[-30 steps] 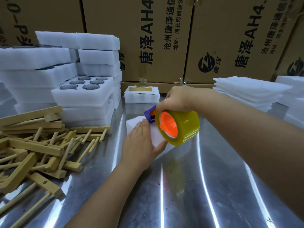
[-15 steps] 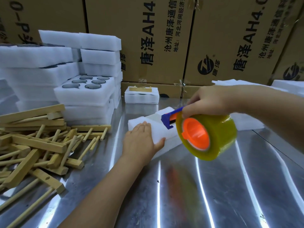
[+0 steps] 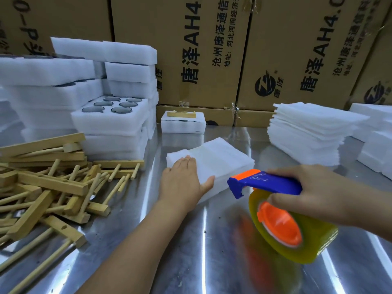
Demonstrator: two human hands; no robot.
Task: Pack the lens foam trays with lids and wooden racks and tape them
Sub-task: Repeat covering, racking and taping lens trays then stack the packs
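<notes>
Yellow tape roll hangs nearest, gripped by the right hand. Beyond, the left hand lies flat, pressing the white foam pack on the metal table. Looks like taping time; next the tape must meet the foam.

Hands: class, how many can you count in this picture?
2. The left hand rests flat on the foam pack at centre; the right hand grips the tape dispenser lower right.

Left hand flat on foam pack, right hand around tape dispenser
</notes>
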